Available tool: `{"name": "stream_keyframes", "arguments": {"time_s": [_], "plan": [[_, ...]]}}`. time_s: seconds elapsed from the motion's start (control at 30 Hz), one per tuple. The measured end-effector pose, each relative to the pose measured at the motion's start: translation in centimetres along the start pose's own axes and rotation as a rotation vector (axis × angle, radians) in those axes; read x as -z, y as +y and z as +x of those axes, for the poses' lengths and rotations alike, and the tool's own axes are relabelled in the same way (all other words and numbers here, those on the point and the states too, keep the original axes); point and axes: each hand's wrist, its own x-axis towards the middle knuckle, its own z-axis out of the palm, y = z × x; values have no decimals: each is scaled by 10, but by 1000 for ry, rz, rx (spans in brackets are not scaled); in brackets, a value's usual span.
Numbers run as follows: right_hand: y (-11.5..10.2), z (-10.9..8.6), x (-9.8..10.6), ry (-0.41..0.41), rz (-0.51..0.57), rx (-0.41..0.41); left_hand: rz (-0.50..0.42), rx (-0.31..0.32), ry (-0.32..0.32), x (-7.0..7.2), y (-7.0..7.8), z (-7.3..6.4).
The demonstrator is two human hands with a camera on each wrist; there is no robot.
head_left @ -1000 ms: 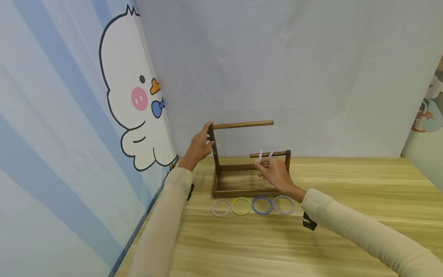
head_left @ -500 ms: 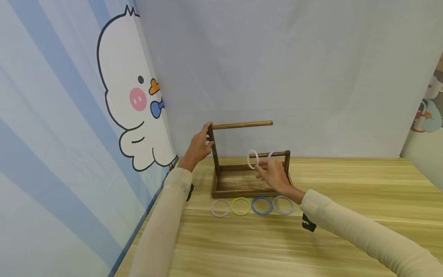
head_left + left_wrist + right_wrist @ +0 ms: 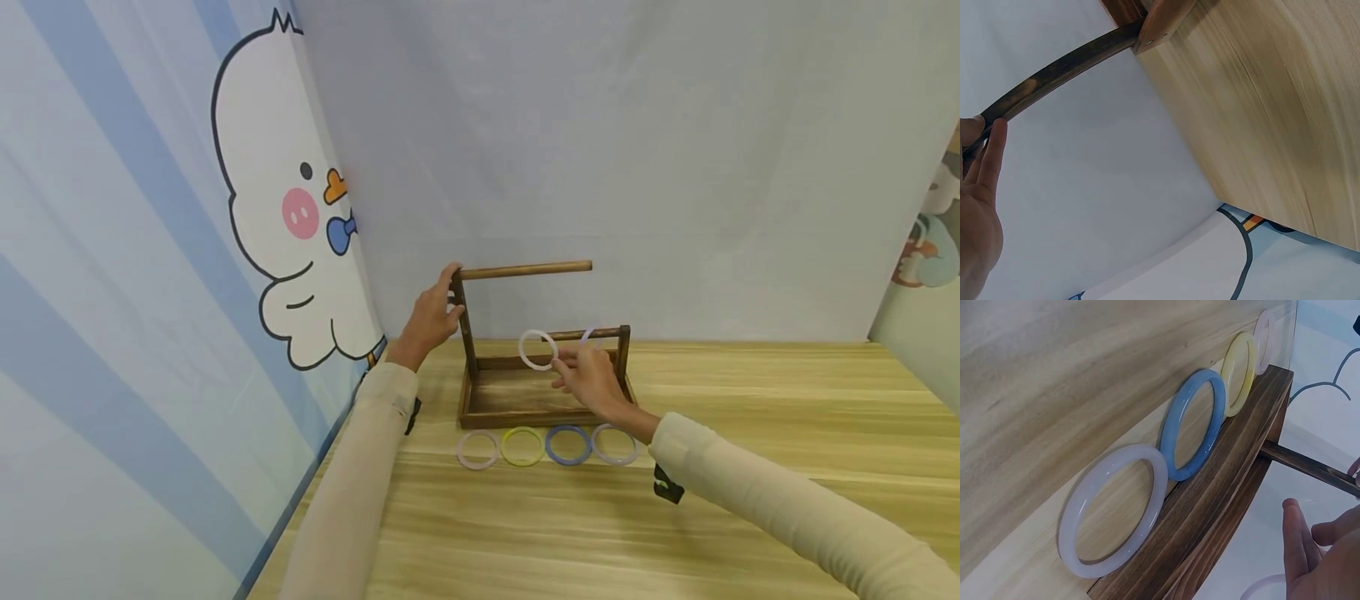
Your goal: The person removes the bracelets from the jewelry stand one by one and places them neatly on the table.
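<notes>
My left hand (image 3: 432, 315) grips the tall left post (image 3: 1060, 75) of a dark wooden bangle stand (image 3: 465, 417) near its top, fingers and thumb on either side. In my right hand (image 3: 592, 379), thumb and fingers pinch a whitish bangle (image 3: 522, 350) by its right edge. This bangle faces the head view at the free end of the lower bar (image 3: 558, 337); I cannot tell whether the bar's tip is inside it. A lilac bangle (image 3: 587, 335) hangs on that bar, partly hidden behind my right hand. The upper bar (image 3: 525, 271) holds nothing.
Along the stand's front edge, a row of bangles lies flat on the wooden table (image 3: 525, 533): pale pink (image 3: 459, 450), yellow (image 3: 1227, 372), blue (image 3: 1171, 419) and lilac (image 3: 1072, 519). A grey backdrop (image 3: 675, 208) rises behind, and a printed curtain (image 3: 187, 375) borders the left.
The whitish bangle has moved left along the lower bar to its free end and turned from nearly edge-on to face the head view. My left hand keeps its hold on the post.
</notes>
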Motion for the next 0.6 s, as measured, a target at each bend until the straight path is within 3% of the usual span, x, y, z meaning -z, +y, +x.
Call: {"name": "stream_keyframes", "arguments": {"time_s": [0.6], "plan": [[-1,-11,0,-66,-16,10,-11,0,2,-3,-1,2]]}}
